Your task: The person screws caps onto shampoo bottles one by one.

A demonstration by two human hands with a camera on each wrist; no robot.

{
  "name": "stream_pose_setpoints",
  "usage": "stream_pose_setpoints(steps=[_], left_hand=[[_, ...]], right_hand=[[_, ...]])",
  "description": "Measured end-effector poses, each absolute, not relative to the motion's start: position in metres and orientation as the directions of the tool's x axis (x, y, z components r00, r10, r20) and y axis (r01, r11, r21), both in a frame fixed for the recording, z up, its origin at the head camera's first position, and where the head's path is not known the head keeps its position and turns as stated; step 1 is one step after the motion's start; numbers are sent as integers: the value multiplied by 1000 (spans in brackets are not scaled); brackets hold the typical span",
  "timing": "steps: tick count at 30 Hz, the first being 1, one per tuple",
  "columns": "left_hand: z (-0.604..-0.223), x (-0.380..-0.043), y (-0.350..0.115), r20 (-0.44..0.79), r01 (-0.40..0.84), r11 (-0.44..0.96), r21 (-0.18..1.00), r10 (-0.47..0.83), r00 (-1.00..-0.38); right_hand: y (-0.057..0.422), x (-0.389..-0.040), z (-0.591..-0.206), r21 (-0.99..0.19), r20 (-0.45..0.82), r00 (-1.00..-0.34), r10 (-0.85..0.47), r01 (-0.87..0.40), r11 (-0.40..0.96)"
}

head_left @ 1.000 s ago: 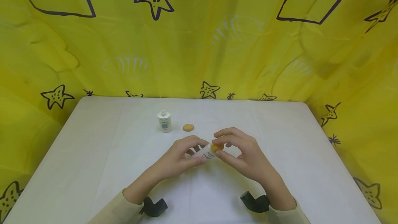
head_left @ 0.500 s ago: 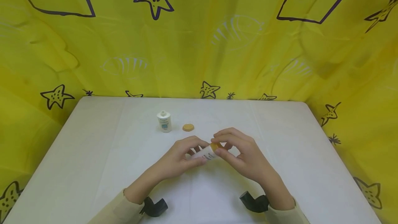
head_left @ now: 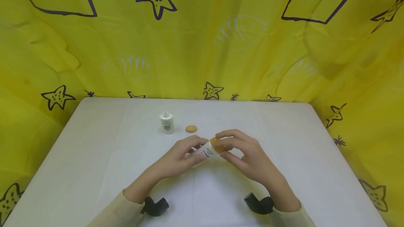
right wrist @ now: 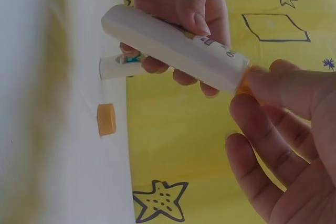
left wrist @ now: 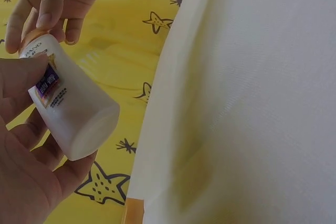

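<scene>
In the head view my left hand (head_left: 183, 157) grips a small white bottle (head_left: 203, 154) with printed lettering, held tilted above the table. Its orange cap (head_left: 216, 144) points up and to the right, and my right hand (head_left: 247, 153) pinches that cap between thumb and fingers. From the left wrist, the bottle's broad base and purple label (left wrist: 48, 81) face the camera, with the left thumb across its side. The right wrist view shows the cap (right wrist: 244, 80) partly hidden behind the right fingers.
A second white bottle (head_left: 167, 123) stands capless on the table (head_left: 126, 171). Beside it lies a loose orange cap (head_left: 191, 129). A yellow patterned curtain (head_left: 195, 45) hangs around the table's back and sides. Both wrists carry black camera mounts (head_left: 258, 204).
The bottle has shifted slightly left with my left hand and turned, so its lettering sits differently. More of the cap shows between my right fingers now. The standing bottle and loose cap stay put.
</scene>
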State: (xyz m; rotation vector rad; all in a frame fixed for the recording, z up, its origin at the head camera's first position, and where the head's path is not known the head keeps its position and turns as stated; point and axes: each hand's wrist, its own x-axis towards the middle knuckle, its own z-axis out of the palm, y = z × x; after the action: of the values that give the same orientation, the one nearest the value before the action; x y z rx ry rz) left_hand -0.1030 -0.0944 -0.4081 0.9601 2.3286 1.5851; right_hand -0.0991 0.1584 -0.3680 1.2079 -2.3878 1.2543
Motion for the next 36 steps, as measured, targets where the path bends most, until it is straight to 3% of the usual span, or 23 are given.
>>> stream_pose_setpoints(steps=[8, 18, 36], left_hand=[[-407, -103, -96, 229, 420, 186, 888, 614, -755], [-408, -103, -97, 221, 399, 114, 910, 683, -697], [-409, -98, -88, 313, 490, 121, 863, 634, -707]], right_hand=[[160, -100, -366, -584, 488, -663, -567, -731, 353], [159, -104, -370, -540, 597, -507, -621, -827, 156], [156, -102, -376, -573, 613, -556, -561, -802, 168]])
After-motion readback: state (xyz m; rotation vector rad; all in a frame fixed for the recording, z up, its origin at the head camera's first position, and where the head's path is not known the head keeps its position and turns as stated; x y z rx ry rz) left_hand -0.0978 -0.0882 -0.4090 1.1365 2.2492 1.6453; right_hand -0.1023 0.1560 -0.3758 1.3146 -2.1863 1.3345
